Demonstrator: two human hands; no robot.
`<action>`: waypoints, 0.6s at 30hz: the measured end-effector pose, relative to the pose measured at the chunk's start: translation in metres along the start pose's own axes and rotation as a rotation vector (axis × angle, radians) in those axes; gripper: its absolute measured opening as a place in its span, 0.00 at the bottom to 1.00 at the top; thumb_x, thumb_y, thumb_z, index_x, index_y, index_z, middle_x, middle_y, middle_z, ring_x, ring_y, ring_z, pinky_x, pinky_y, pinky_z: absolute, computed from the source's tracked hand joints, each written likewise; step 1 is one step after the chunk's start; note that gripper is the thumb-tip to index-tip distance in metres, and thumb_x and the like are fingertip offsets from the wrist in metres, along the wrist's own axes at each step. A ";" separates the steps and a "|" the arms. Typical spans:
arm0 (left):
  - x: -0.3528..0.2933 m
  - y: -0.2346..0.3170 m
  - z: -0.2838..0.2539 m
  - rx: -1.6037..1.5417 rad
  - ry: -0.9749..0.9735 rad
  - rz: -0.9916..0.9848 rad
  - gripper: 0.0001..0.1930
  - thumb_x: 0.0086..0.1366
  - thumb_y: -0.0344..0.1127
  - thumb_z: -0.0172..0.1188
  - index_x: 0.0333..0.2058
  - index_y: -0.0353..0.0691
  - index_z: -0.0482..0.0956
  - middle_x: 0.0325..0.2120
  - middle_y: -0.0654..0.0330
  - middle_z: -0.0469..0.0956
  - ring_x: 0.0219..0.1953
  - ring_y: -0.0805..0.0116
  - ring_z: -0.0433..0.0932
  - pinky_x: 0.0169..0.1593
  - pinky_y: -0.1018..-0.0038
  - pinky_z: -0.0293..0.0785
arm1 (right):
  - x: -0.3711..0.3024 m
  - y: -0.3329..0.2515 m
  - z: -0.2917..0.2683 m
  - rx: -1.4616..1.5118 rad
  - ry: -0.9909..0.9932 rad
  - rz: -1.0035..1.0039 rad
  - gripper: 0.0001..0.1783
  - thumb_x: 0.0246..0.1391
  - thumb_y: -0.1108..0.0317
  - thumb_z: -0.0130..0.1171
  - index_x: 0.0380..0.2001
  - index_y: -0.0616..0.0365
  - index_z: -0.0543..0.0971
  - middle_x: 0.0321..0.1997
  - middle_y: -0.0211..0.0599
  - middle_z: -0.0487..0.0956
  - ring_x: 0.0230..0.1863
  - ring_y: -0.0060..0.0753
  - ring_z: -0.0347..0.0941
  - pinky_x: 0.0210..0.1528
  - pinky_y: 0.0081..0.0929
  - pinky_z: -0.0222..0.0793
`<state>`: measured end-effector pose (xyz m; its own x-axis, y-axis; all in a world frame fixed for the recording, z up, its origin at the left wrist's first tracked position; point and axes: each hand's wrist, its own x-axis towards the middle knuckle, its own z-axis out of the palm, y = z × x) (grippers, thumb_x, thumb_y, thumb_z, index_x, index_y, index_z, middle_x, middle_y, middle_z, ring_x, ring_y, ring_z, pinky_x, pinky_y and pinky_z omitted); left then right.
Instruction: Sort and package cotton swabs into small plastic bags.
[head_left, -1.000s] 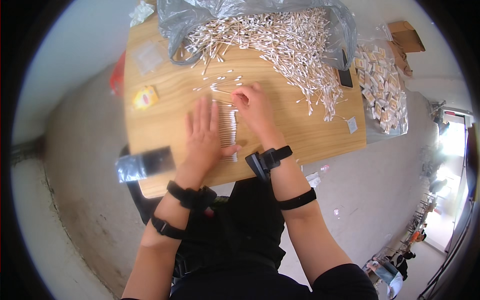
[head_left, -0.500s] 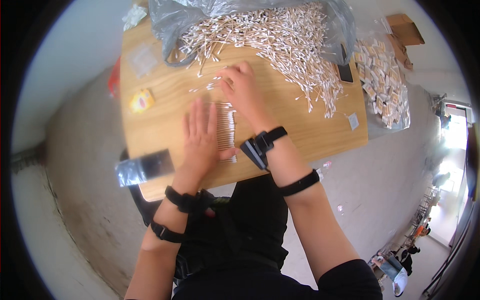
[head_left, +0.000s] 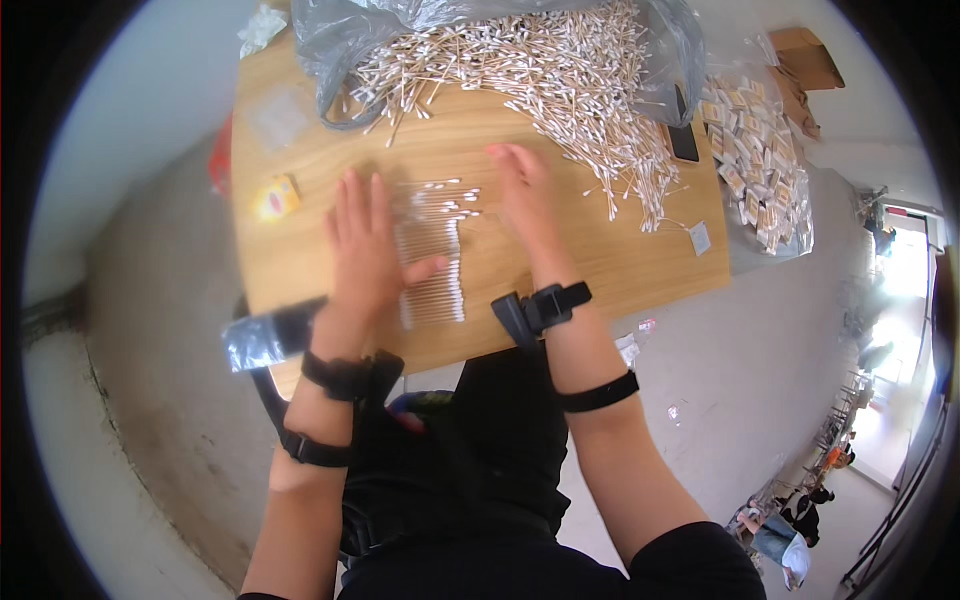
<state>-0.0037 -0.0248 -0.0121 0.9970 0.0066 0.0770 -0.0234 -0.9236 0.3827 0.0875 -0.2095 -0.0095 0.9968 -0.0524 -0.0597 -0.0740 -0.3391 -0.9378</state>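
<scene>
A neat row of cotton swabs (head_left: 438, 290) lies on the wooden table in front of me, their white tips lined up on the right. At its far end several cotton swabs (head_left: 455, 197) sit less evenly, some sticking out to the right. My left hand (head_left: 365, 245) is open along the row's left ends, fingers stretched away from me and thumb reaching over the swabs. To the right of the row, apart from it, is my right hand (head_left: 525, 200). Motion smears its fingers, and I cannot make out anything in them.
A big heap of loose cotton swabs (head_left: 560, 85) spills from a grey plastic bag (head_left: 335, 55) at the back. A phone (head_left: 683, 140) lies right of it, beyond which is a clear bag of small packs (head_left: 760, 165). A yellow packet (head_left: 277, 198) and a plastic sleeve (head_left: 265, 338) lie left.
My right hand has drawn back to the right from the far end of the row. The scattered swabs there now lie closer along the row. My left hand has shifted slightly left.
</scene>
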 end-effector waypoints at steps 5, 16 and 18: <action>0.013 0.010 0.008 -0.048 -0.043 0.072 0.63 0.42 0.70 0.63 0.67 0.35 0.45 0.67 0.40 0.41 0.70 0.44 0.39 0.68 0.47 0.37 | -0.022 0.016 0.014 0.119 0.087 -0.105 0.24 0.66 0.52 0.40 0.50 0.61 0.74 0.49 0.45 0.72 0.54 0.42 0.66 0.59 0.34 0.59; 0.018 0.005 0.003 -0.075 -0.169 0.272 0.61 0.40 0.71 0.63 0.66 0.35 0.51 0.68 0.46 0.45 0.70 0.48 0.41 0.68 0.49 0.38 | -0.014 0.002 0.046 0.452 -0.188 -0.036 0.29 0.68 0.51 0.29 0.57 0.64 0.65 0.60 0.44 0.66 0.63 0.36 0.61 0.67 0.33 0.51; 0.016 0.003 0.003 -0.086 -0.154 0.301 0.61 0.41 0.70 0.63 0.66 0.35 0.50 0.68 0.45 0.45 0.70 0.48 0.41 0.68 0.50 0.38 | -0.016 0.002 0.045 0.415 -0.209 -0.077 0.31 0.68 0.49 0.29 0.59 0.64 0.62 0.61 0.46 0.64 0.65 0.36 0.59 0.70 0.34 0.47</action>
<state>0.0124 -0.0290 -0.0125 0.9436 -0.3256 0.0606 -0.3180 -0.8397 0.4402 0.0727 -0.1665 -0.0256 0.9865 0.1632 -0.0124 -0.0245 0.0721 -0.9971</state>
